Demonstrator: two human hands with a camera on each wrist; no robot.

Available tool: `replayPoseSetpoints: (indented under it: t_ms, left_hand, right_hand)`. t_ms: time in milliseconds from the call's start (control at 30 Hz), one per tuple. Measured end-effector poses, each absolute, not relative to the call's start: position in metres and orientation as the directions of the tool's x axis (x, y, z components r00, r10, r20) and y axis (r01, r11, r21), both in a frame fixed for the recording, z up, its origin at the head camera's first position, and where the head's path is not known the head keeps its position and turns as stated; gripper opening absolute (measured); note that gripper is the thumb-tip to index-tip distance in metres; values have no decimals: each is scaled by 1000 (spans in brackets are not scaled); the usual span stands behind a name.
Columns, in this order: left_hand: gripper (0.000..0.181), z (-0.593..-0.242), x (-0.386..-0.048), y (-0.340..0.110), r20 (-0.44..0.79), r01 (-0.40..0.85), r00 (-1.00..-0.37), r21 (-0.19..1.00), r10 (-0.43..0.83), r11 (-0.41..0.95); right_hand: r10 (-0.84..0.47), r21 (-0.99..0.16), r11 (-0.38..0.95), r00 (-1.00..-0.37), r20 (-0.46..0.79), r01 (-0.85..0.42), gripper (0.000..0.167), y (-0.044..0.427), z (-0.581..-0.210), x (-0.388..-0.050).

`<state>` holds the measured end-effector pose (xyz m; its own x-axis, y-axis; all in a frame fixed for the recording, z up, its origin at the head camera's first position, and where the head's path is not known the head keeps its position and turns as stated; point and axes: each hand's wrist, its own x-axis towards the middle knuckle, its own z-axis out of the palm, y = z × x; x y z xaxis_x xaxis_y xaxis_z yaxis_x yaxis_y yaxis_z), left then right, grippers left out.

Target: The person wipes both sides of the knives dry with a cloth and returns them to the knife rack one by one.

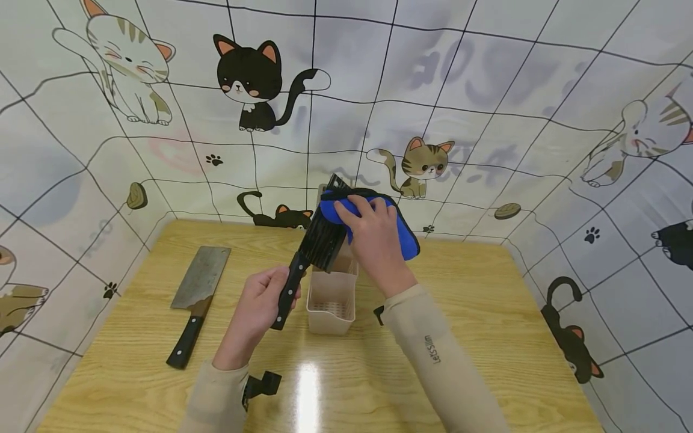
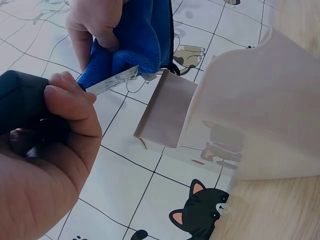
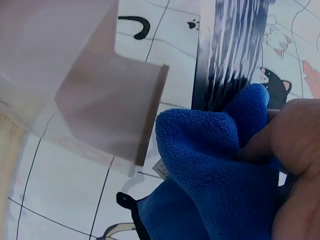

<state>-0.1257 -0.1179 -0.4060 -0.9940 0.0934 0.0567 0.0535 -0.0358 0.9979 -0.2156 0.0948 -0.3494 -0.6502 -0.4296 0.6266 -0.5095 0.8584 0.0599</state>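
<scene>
My left hand [image 1: 258, 308] grips the black riveted handle of a kitchen knife [image 1: 320, 242], its broad blade tilted up and away. Around the upper blade, a blue cloth [image 1: 408, 233] with black edging is pinched by my right hand [image 1: 376, 240]. In the right wrist view the cloth [image 3: 200, 150] folds over the shiny, streaked blade [image 3: 225, 55], hiding its end. The left wrist view shows the blade [image 2: 114, 81] nearly edge-on beside the cloth. Below and behind the knife stands a pale pink plastic holder [image 1: 330, 322] with open compartments, partly hidden.
A cleaver [image 1: 201, 279] with a worn, brown-stained blade and black handle lies on the left of the wooden table [image 1: 460, 313]. A cat-print grid sheet [image 1: 346, 120] covers the back and sides. Black wrist-camera mounts [image 1: 264, 385] stick out near my sleeves.
</scene>
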Motion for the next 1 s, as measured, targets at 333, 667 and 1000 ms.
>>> replayPoseSetpoints:
  t_ms: [333,667,1000]
  left_hand:
    - [45,-406,-125,-117,80,81,-991,997,111,6]
    - [45,-407,-126,-119,106,106,-988,994,117,-8]
    - [47,-405,-125,-121,102,98,-991,994,92,-52]
  right_hand:
    - [-374,11,889,-712,594,-458,58,101,-342,-230]
    - [-398,36,873,-670,627,-486,53,96,-348,-226]
    - [-471,84,826,-599,647,-557,54,88,-356,-207]
